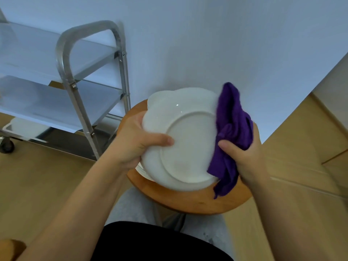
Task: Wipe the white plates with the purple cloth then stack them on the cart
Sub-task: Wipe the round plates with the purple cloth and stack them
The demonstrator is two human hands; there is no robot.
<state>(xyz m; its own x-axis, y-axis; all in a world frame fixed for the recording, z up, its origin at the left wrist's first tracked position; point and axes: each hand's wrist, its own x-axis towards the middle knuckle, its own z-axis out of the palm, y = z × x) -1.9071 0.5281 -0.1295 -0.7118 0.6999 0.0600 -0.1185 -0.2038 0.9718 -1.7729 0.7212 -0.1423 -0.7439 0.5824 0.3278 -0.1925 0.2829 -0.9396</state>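
Note:
A white scalloped plate [186, 140] is held up with its underside and foot ring facing me. My left hand [135, 146] grips its left rim, thumb across the back. My right hand [243, 157] holds the bunched purple cloth [232, 129] against the plate's right edge; the cloth wraps round the rim and hangs below. A sliver of another white plate [142, 171] shows under the held one, on the round wooden stool [188, 200]. The steel cart [75, 87] stands to the left.
The cart has shiny steel shelves, a curved handle [90, 32] and a caster [7, 146] on the wooden floor. A white wall is behind the stool. Light wooden panels [320, 129] rise at the right. My legs are below the stool.

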